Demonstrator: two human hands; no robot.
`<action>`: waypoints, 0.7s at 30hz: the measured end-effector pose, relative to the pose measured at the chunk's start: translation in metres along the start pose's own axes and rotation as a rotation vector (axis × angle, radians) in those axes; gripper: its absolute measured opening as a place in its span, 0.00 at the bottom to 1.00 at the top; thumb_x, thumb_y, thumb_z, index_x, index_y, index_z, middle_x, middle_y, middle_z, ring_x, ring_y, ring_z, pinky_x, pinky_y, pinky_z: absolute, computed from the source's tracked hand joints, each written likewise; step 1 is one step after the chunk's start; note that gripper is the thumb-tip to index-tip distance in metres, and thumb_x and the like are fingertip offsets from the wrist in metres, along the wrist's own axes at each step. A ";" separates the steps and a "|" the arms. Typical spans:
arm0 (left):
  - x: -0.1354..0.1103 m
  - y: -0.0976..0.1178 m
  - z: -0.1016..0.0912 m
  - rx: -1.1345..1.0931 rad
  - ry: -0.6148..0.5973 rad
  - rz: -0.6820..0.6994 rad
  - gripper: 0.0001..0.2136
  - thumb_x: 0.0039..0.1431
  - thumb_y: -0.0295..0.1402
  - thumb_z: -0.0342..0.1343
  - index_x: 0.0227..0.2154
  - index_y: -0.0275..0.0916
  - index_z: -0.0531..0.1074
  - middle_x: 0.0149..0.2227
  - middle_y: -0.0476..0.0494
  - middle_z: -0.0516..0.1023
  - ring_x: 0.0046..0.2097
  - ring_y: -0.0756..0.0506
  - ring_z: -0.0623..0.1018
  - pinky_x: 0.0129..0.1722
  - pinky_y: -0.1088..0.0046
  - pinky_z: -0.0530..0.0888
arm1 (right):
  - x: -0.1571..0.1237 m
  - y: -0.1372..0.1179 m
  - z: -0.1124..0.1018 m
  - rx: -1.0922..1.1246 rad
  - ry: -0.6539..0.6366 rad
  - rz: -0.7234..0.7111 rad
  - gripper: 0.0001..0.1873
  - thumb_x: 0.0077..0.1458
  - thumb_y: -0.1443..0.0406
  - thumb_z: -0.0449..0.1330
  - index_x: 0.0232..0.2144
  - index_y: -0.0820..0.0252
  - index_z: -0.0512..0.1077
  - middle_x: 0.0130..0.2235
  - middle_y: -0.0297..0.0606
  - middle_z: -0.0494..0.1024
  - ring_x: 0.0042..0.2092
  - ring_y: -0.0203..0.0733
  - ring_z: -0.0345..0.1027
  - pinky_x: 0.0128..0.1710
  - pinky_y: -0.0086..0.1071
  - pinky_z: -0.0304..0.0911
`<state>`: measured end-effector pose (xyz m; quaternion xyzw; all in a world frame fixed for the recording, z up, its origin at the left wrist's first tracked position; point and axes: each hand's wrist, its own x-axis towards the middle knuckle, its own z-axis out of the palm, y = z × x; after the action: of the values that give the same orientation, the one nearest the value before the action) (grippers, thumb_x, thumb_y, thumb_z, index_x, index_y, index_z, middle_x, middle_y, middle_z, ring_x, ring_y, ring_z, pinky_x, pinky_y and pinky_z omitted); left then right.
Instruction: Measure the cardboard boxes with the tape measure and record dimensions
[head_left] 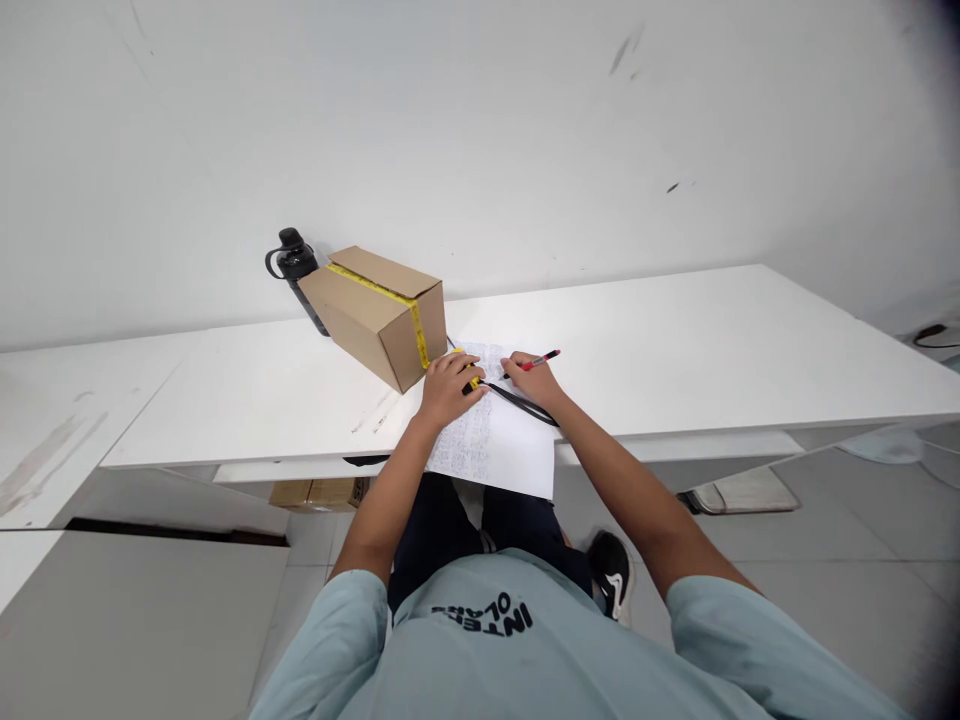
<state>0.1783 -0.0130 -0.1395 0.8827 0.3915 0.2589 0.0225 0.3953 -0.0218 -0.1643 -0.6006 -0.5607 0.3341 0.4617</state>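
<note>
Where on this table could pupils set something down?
Right of the right hand, to the right edge of the white table; a smaller patch left of the black water bottle. Crowded: beside the cardboard box, with left hand, tape measure, red pen and paper.

I see a long white bench (690, 350) carrying a brown rectangular cardboard box (352, 320), a black loop-handled bottle (295, 260) and a white written-on paper sheet (517, 460) overhanging its near edge

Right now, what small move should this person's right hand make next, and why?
Probably a short stroke on the marked white paper sheet: the right hand holds the slim red-and-black pen angled down toward it, while the left hand holds the yellow-and-black tape measure over the same sheet.
</note>
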 end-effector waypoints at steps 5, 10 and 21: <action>0.000 -0.001 0.001 0.013 0.012 0.015 0.04 0.65 0.38 0.66 0.41 0.49 0.81 0.60 0.49 0.82 0.66 0.38 0.74 0.65 0.54 0.68 | -0.001 0.000 0.001 0.009 -0.016 0.001 0.21 0.56 0.50 0.58 0.19 0.53 0.59 0.20 0.30 0.64 0.28 0.38 0.58 0.33 0.36 0.56; -0.001 0.000 0.003 0.033 0.042 0.031 0.03 0.66 0.38 0.64 0.41 0.48 0.81 0.59 0.48 0.82 0.65 0.38 0.75 0.64 0.54 0.69 | -0.001 0.000 0.000 0.008 0.013 0.001 0.22 0.56 0.50 0.58 0.20 0.53 0.56 0.21 0.29 0.62 0.28 0.38 0.57 0.34 0.36 0.55; -0.003 0.002 0.010 0.115 0.104 0.033 0.07 0.69 0.39 0.61 0.44 0.51 0.82 0.60 0.44 0.82 0.66 0.33 0.74 0.72 0.34 0.53 | -0.002 -0.001 0.002 -0.008 0.035 -0.009 0.23 0.55 0.47 0.58 0.20 0.53 0.58 0.21 0.31 0.63 0.29 0.39 0.58 0.33 0.36 0.55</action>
<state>0.1825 -0.0143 -0.1486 0.8742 0.3919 0.2817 -0.0531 0.3929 -0.0235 -0.1640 -0.6057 -0.5565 0.3193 0.4706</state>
